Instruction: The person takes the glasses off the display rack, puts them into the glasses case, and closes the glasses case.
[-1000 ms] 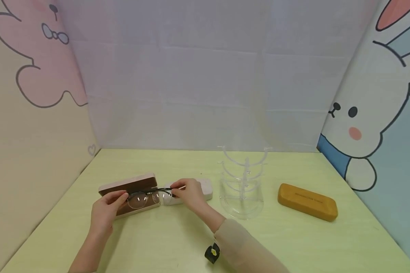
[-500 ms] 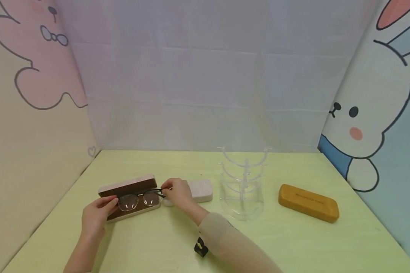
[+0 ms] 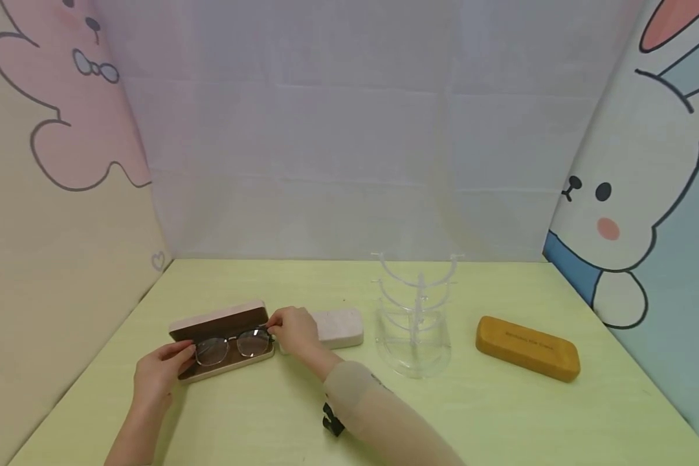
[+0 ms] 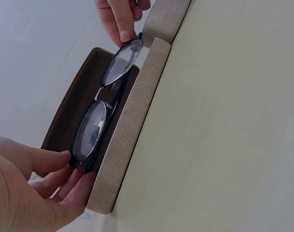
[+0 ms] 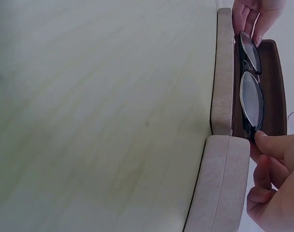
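Dark-framed glasses with clear lenses lie across the opening of a pale glasses case with a brown lining. My left hand pinches one end of the frame between thumb and fingers. At the other end my right hand pinches the frame's corner. In the left wrist view, the folded temples show behind the lenses, at the case's mouth. The right wrist view shows the thumb of my right hand against the glasses' corner. The case's lid stands raised behind.
A closed pale case touches the open one on the right, partly behind my right hand. Further right stand a clear acrylic glasses stand and a mustard-yellow case. A black object shows beside my right sleeve.
Both hands have moved left and slightly down with the glasses. The glasses have come from over the case's right part to lie along its length. Cases and stand stay put.
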Action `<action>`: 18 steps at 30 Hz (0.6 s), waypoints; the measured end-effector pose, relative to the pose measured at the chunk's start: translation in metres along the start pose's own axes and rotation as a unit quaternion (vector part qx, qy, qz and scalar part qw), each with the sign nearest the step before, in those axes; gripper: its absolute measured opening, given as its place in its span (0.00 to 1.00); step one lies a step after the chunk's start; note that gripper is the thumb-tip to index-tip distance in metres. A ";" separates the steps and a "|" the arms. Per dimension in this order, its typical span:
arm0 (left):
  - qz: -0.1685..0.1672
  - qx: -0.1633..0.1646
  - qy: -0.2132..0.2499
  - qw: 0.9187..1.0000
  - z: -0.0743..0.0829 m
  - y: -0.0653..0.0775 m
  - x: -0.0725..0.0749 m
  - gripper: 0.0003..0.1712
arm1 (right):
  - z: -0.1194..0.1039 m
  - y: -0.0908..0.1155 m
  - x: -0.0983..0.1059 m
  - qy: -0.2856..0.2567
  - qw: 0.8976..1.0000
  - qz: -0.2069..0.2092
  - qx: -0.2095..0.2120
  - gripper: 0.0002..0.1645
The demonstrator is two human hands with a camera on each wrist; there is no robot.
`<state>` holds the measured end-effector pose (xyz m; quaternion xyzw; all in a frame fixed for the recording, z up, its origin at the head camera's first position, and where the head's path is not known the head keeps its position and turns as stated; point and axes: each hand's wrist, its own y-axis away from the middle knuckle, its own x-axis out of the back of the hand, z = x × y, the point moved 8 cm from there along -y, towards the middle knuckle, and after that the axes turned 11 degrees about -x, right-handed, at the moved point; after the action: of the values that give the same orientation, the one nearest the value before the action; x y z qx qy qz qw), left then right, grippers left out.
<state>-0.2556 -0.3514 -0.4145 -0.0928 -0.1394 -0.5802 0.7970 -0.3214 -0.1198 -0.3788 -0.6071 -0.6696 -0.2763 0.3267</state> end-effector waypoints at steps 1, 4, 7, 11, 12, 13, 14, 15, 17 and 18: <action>-0.002 0.001 -0.004 1.000 -0.001 0.000 0.000 0.28 | 0.000 -0.001 -0.001 0.002 1.000 0.002 0.000 0.03; -0.009 0.002 -0.013 1.000 -0.001 -0.001 0.001 0.28 | -0.001 -0.003 -0.003 -0.004 1.000 0.005 0.000 0.03; -0.020 -0.007 -0.044 0.999 0.002 -0.001 0.002 0.28 | -0.001 -0.004 -0.006 -0.006 1.000 0.001 -0.003 0.03; -0.054 -0.027 -0.101 0.993 0.007 -0.001 0.001 0.29 | -0.002 -0.005 -0.009 0.020 1.000 -0.001 -0.004 0.03; -0.064 -0.033 -0.114 0.991 0.007 -0.001 0.000 0.30 | -0.003 -0.006 -0.009 0.030 1.000 0.002 -0.004 0.03; -0.066 -0.033 -0.127 0.989 0.008 -0.001 0.000 0.29 | -0.003 -0.006 -0.010 0.041 0.999 0.004 -0.005 0.03; -0.071 -0.035 -0.132 0.988 0.008 -0.001 0.000 0.29 | -0.004 -0.006 -0.010 0.053 0.999 0.007 -0.005 0.03; -0.073 -0.037 -0.139 0.987 0.008 -0.001 0.000 0.29 | -0.004 -0.006 -0.011 0.066 0.998 0.010 -0.004 0.03; -0.074 -0.041 -0.156 0.984 0.009 -0.001 0.000 0.28 | -0.006 -0.006 -0.013 0.094 0.995 0.016 0.000 0.04; -0.074 -0.043 -0.163 0.983 0.009 -0.002 0.000 0.28 | -0.007 -0.006 -0.013 0.105 0.994 0.019 0.003 0.04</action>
<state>-0.2582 -0.3492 -0.4055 -0.2094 -0.2491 -0.6204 0.7136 -0.3263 -0.1343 -0.3845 -0.5861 -0.6210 -0.3302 0.4023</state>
